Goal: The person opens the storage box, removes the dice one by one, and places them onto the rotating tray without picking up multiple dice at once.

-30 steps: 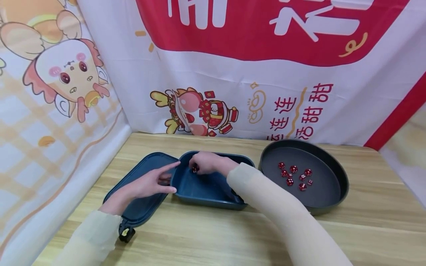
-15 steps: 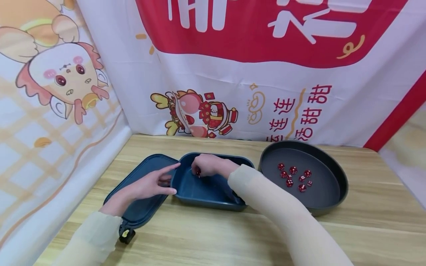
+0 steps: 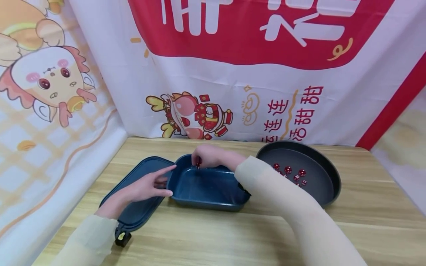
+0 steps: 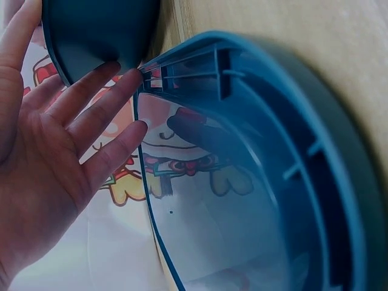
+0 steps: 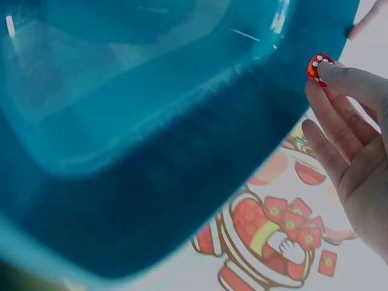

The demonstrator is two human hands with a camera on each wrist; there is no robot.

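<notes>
My right hand (image 3: 209,156) pinches a red die (image 5: 317,65) with white dots between thumb and fingertips. In the head view the hand overlaps the back rim of a blue rectangular box (image 3: 209,207), near its left corner. My left hand (image 3: 146,186) is spread, thumb and index fingertip right at the box's left rim. Beneath that hand lies the blue lid (image 3: 143,210); its glossy, ribbed underside (image 4: 212,242) fills much of the left wrist view. Several red dice (image 3: 288,170) sit in a round dark pan (image 3: 319,192), some hidden behind the right sleeve.
A black latch (image 3: 123,239) sticks out at the lid's near corner. Printed cloth (image 3: 206,74) hangs behind the wooden table (image 3: 199,240) and along its left side. The pan stands close to the box's right end.
My right hand has risen from inside the box toward its back rim, bringing the die up. The right sleeve now covers more of the pan. My left hand keeps its place at the rim.
</notes>
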